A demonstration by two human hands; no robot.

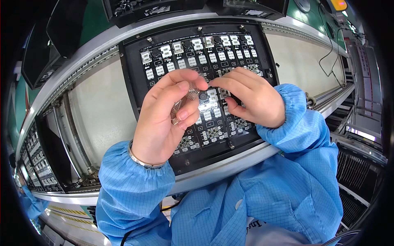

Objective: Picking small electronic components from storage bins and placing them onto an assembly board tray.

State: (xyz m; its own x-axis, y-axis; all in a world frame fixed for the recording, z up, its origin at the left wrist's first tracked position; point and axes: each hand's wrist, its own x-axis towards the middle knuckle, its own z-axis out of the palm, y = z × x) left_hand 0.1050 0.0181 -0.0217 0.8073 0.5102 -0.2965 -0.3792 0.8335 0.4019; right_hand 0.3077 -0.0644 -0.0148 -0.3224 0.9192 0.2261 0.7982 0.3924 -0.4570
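Note:
A black tray (130, 84) lies across the conveyor before me, bearing several dark circuit boards (195, 61) with white and silver square parts. Above its middle, my left hand (164, 108) is curled closed around a small bunch of ribbed, shiny metal pieces (179, 107); their exact kind is hard to make out. Thumb and index finger of that hand reach toward the right. Close beside those fingertips hovers my right hand (254, 96), its index finger stretched out and its thumb apart from it. Nothing shows between the right fingers. Both hands hide part of the boards.
Metal conveyor rails (242, 160) run along the near and far sides of the tray. Black bins (154, 8) stand beyond the far rail. Another tray of boards (39, 160) sits at the far left. A dark rack (357, 172) is at the right.

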